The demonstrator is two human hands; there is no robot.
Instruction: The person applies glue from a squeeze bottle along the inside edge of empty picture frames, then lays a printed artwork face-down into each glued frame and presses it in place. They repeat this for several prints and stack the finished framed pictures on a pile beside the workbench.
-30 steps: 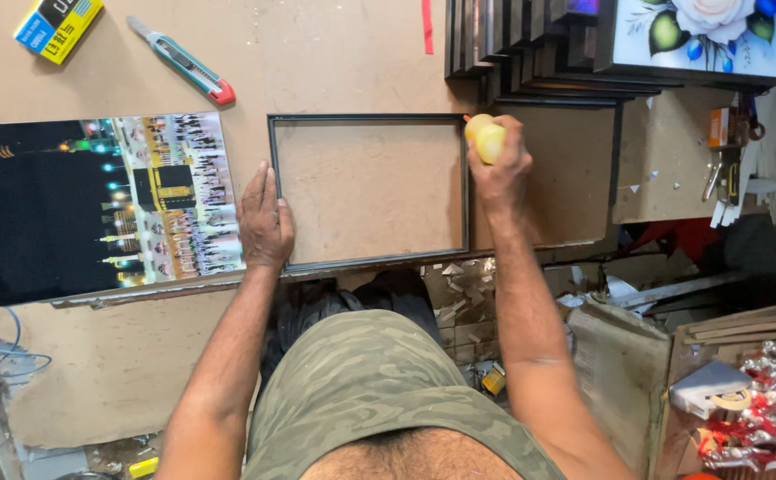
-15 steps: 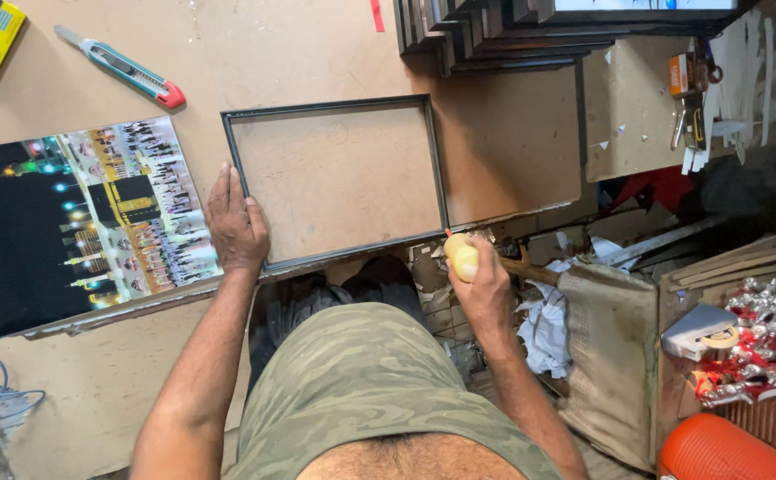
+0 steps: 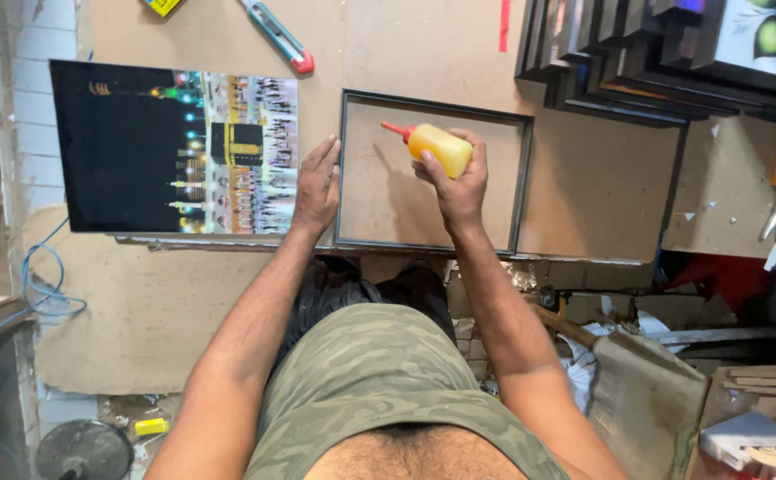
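The right hand [image 3: 459, 182] grips a yellow glue bottle [image 3: 437, 147] over the empty frame [image 3: 432, 171], while the left hand [image 3: 317, 187] presses flat on its edge; no glue shows yet, so gluing seems ahead.

A small yellow squeeze bottle [image 3: 441, 148] with a red pointed nozzle lies tilted in the right hand [image 3: 456, 182], its tip aimed toward the upper left, above the backing board. The hand wraps its lower end from below, fingers curled round it. Under it lies a thin, dark rectangular frame [image 3: 434, 173], flat on the brown worktable, enclosing a plain brown board. The left hand [image 3: 317, 187] rests flat, fingers together, on the frame's left edge, just beside the bottle's nozzle end.
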